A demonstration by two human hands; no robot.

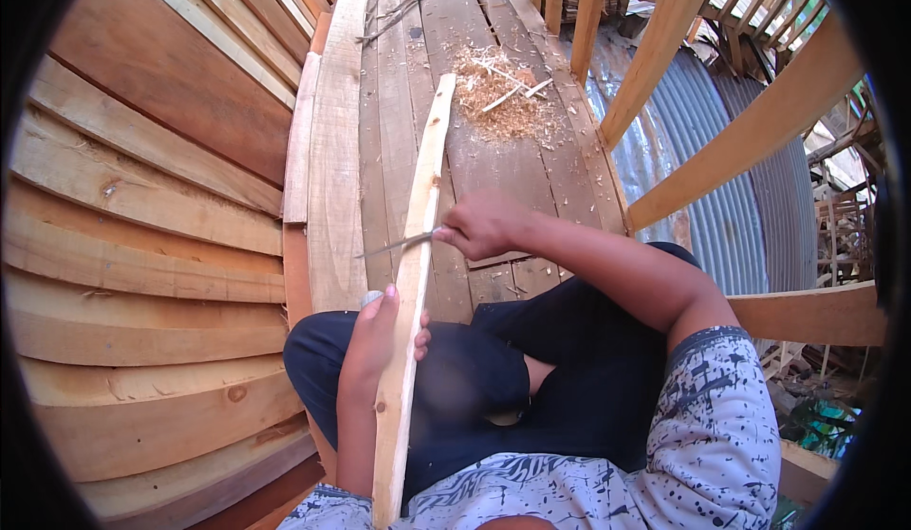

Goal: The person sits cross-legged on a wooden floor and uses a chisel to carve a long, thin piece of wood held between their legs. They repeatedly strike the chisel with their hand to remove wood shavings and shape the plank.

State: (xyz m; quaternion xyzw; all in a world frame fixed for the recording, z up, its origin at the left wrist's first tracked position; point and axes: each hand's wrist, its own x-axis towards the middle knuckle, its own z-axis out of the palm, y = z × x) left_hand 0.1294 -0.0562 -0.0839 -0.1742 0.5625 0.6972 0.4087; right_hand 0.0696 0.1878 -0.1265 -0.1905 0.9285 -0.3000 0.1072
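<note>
A long pale wooden strip (425,193) slants from my lap up over the plank floor, with small dark knots on its face. My left hand (370,342) wraps round its lower part, thumb on the near side and fingertips showing at the right edge. Above that grip, my right hand (486,224) is closed on a knife, whose handle is mostly hidden in the fist. The thin knife blade (391,246) lies across the strip and points left. A small grey thing (370,297) shows by my left thumb; I cannot tell what it is.
Wood shavings (503,98) and a few slivers are heaped on the plank floor (399,103) ahead. A thin twig (408,8) lies farther off. A board wall (161,245) rises at left. Wooden railing posts (655,51) stand at right, with corrugated metal sheets (702,179) beyond.
</note>
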